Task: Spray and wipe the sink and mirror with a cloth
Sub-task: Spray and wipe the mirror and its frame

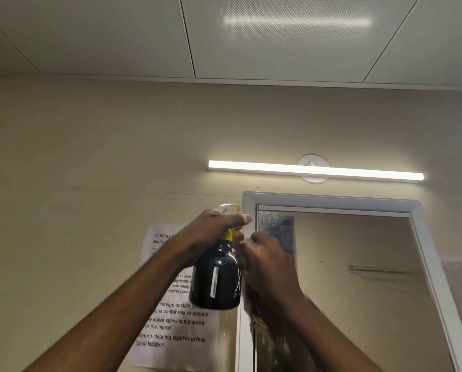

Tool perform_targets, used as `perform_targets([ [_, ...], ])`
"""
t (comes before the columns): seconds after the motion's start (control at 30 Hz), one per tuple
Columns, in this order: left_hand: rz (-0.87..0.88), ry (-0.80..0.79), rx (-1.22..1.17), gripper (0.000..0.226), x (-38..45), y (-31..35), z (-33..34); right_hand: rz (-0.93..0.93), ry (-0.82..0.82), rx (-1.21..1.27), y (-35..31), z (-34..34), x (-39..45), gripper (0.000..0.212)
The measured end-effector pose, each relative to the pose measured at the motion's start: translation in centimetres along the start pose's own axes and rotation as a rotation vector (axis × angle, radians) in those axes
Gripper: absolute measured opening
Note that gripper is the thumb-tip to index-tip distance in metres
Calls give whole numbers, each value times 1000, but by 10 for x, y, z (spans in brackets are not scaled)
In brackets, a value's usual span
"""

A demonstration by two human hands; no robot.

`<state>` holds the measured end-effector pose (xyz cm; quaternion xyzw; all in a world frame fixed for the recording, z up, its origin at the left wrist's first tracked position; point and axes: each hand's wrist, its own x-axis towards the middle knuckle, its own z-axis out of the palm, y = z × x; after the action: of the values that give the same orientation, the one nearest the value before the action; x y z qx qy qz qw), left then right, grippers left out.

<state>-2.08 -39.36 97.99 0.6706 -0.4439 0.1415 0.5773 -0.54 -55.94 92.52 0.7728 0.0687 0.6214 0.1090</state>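
Observation:
My left hand grips the white and yellow trigger head of a black spray bottle, held up in front of the wall just left of the mirror. The white-framed mirror hangs at the right, with a patch of spray droplets in its top left corner. My right hand presses a cloth against the mirror's left side; it is blurred. A dark, frayed part of the cloth hangs below the hand. The sink is out of view.
A printed task sheet is taped to the beige wall behind the bottle. A lit tube lamp is mounted above the mirror. The mirror reflects a towel rail. Ceiling panels fill the top.

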Motion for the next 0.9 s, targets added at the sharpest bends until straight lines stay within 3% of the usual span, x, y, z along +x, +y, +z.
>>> perform_targets([
  [0.1,28,44,5,18,7,10,-5,28,54,8,7,-8,39,27],
  [0.27,1,84,-34,15,15,15,-9,135,108,34,15,-22,105,29],
  [0.47,-27,37,-55,17,18,6,-16,242,121,104,3,-8,67,36],
  [0.63,-18,31,-27,13,18,5,-11,226,136,132,-1,-7,53,38],
  [0.9,-8,17,-53,12,14,8,1,140,125,44,17,-27,103,23],
])
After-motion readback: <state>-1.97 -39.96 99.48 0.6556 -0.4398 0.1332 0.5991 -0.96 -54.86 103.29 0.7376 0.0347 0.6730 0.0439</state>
